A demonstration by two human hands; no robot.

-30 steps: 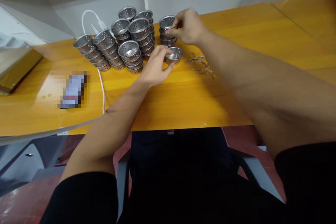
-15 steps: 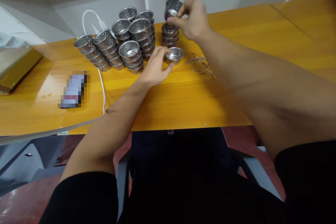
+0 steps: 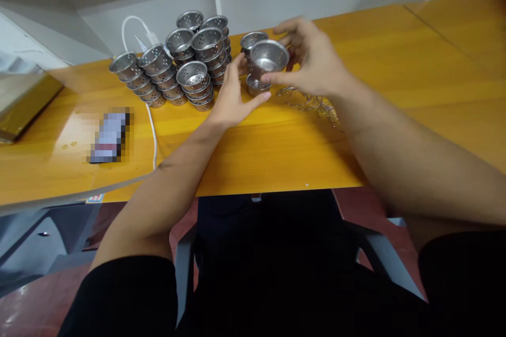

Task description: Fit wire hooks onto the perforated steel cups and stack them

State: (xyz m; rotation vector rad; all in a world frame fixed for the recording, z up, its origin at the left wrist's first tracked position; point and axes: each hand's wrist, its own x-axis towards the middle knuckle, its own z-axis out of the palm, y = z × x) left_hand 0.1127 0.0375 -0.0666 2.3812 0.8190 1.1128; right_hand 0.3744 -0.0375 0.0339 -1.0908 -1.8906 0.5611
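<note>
"What's in front of you?"

"A yellow wooden surface [image 3: 253,160]. Over to the left stand stacks of metal cups [image 3: 207,45], punched with small holes. A separate stack [image 3: 253,37] is farther right, at the far side, partly hidden."

"And after those?"

"My right hand [image 3: 316,60] and left hand [image 3: 232,97], close together near the middle. A blurred phone [image 3: 110,136] lies to the left."

"What are you gripping?"

"One cup [image 3: 271,55], between my right thumb and fingers, just above a lower cup [image 3: 256,86] or touching it; I can't tell which. My left fingers are spread open beside that lower one."

"Anything thinner?"

"Wire rings [image 3: 310,100], just on the near side of my right hand."
</note>
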